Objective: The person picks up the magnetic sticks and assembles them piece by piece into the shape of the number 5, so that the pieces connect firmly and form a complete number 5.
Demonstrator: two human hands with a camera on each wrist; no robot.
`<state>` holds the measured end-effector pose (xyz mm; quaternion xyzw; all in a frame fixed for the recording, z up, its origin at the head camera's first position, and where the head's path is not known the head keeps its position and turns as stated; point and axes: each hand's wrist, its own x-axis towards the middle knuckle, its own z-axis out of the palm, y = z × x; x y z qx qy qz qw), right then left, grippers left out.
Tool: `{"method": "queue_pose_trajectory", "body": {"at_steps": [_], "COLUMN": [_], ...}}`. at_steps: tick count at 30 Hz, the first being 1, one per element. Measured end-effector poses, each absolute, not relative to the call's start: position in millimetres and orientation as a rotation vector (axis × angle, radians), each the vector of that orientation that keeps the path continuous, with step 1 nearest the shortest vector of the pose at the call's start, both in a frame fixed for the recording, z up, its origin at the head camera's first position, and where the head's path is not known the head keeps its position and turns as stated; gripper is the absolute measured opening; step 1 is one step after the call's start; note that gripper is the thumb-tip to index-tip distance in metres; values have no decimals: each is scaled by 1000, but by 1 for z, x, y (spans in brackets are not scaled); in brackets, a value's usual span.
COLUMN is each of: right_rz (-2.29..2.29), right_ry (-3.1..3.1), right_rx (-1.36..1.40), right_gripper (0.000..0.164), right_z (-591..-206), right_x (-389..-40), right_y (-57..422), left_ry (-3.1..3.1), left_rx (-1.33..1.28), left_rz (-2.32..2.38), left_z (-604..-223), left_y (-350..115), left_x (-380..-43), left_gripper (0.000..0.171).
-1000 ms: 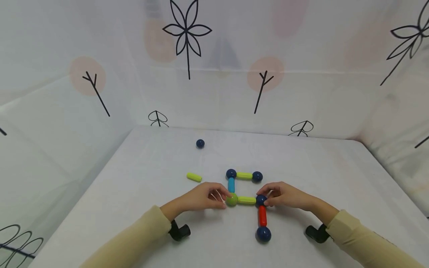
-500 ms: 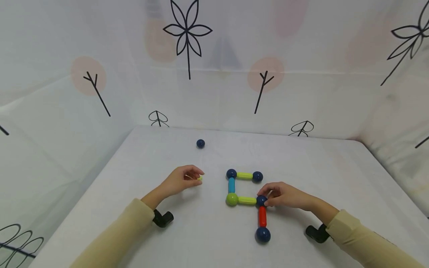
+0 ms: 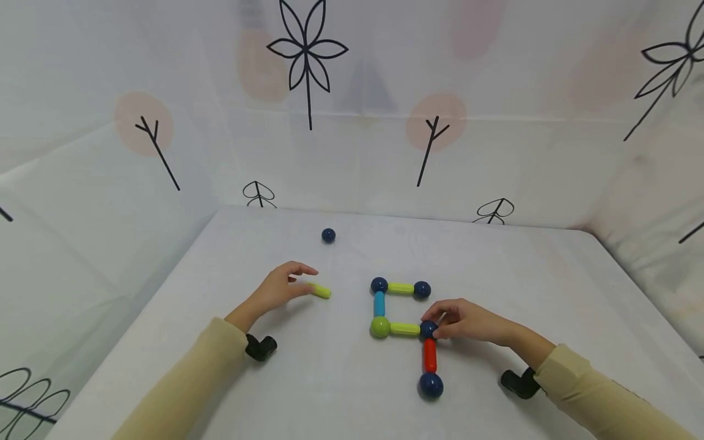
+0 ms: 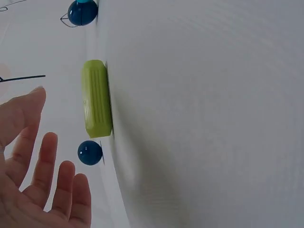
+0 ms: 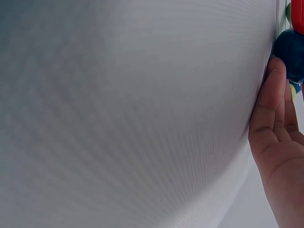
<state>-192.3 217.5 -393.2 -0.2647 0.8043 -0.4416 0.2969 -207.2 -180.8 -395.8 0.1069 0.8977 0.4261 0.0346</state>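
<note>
A loose yellow-green ridged rod [image 3: 321, 291] lies on the white surface. My left hand [image 3: 279, 287] is just left of it, fingers spread and thumb close by; the left wrist view shows a gap between that hand [image 4: 23, 204] and the rod [image 4: 97, 99]. With thumb and fingers my right hand [image 3: 467, 319] pinches a dark blue ball [image 3: 428, 329]. This ball joins a yellow-green rod [image 3: 404, 329] running left to a green ball [image 3: 380, 327], and a red rod [image 3: 430, 355] ending in another blue ball [image 3: 431, 385]. From the green ball a light blue rod [image 3: 379, 304] leads away.
That light blue rod meets a blue ball [image 3: 379, 285], linked by a yellow-green rod [image 3: 401, 288] to one more blue ball [image 3: 422, 289]. Farther back sits a single blue ball [image 3: 328, 235]. Behind the table [image 3: 522, 269] hangs a patterned white cloth [image 3: 363, 153].
My left hand has left the green ball and moved left and away from me to the loose rod, its fingers now opened wider beside it. My right hand stays at the blue ball.
</note>
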Motion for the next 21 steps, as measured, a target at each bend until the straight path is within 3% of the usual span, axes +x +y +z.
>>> {"method": "queue_pose_trajectory", "body": {"at_steps": [21], "right_rz": [-1171], "right_ry": [2143], "right_rx": [-695], "right_gripper": [32], "right_z": [-392], "right_x": [-191], "right_y": [217], "left_ry": [2646], "left_rx": [382], "left_rz": [1137], "left_z": [-402], "left_y": [-176], "left_x": [-220], "left_gripper": [26]}}
